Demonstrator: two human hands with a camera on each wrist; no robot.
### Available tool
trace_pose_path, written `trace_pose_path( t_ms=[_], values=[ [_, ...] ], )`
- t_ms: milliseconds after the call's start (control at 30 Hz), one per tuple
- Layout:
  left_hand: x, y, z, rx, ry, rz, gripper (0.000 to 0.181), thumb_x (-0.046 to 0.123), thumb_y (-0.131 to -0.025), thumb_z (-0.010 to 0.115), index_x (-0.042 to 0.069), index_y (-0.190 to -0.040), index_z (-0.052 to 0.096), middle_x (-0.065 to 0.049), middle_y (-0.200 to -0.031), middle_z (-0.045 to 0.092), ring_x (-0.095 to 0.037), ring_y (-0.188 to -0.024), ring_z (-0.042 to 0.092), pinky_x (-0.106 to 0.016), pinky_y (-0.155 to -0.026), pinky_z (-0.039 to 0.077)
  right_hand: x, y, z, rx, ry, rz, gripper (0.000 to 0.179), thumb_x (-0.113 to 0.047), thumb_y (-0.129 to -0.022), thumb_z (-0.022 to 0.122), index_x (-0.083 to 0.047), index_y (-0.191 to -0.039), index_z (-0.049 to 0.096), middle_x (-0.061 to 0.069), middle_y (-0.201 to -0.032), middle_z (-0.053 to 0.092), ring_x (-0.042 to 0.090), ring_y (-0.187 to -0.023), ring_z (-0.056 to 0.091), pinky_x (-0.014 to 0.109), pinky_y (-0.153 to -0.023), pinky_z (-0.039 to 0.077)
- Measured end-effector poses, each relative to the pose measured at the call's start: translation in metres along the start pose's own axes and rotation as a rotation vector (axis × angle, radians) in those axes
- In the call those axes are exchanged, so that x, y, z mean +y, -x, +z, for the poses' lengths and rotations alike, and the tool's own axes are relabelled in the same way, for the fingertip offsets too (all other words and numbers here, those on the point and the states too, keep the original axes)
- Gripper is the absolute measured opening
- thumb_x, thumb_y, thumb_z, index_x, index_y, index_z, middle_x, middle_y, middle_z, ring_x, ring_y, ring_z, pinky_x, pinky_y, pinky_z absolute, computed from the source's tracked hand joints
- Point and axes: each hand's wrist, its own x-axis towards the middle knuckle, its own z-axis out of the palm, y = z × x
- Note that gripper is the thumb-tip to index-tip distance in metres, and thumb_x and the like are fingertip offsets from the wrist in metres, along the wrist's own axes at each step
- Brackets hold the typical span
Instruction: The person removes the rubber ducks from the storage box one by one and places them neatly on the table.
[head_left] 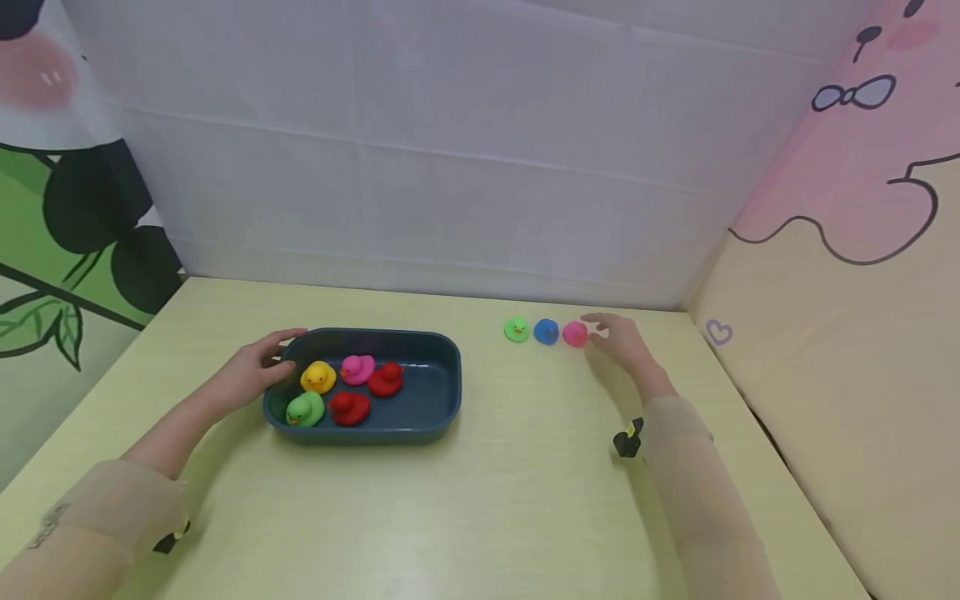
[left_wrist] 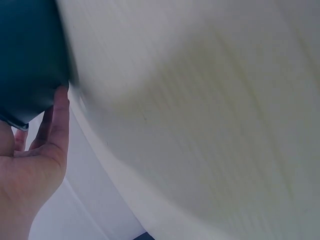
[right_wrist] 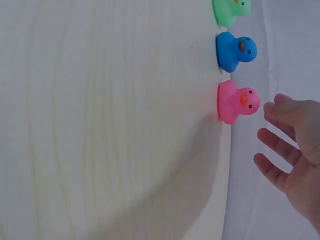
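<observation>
My left hand holds the left end of a dark blue tray, thumb at the rim and fingers along the outer wall. In the left wrist view, fingertips lie against the tray's side. Inside the tray sit a yellow duck, a pink duck, two red ducks and a green duck. My right hand hovers beside another pink rubber duck, fingers spread and loosely bent, fingertips close to its head. Left of that duck stand a blue duck and a light green duck.
The pale wooden table meets a white cloth wall right behind the row of ducks. A printed panel runs along the right edge, and another stands at the left.
</observation>
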Motion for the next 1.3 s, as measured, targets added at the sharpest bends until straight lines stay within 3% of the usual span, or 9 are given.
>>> trace_pose_path(
  t_ms=[800,1300],
  values=[
    [-0.003,0.002,0.003,0.008,0.01,0.002,0.055,0.018,-0.097,0.049,0.008,-0.148,0.028,-0.034,-0.139,0.036,-0.051,-0.116,0.047,-0.055,-0.092,0.045,-0.051,0.023,-0.025,0.077,-0.039,-0.118,0.039,-0.022,-0.09,0.063,-0.007,-0.126,0.059,0.012,-0.13,0.058,0.035,-0.115,0.055,0.051,-0.095,0.045],
    [0.002,0.003,0.0,0.012,0.009,0.008,0.055,0.017,-0.098,0.048,0.007,-0.148,0.028,-0.035,-0.139,0.035,-0.052,-0.116,0.047,-0.056,-0.092,0.045,-0.091,0.04,-0.025,0.145,-0.139,-0.132,0.037,-0.014,-0.09,0.062,-0.011,-0.127,0.059,0.01,-0.127,0.059,0.03,-0.113,0.055,0.05,-0.094,0.046]
  ],
)
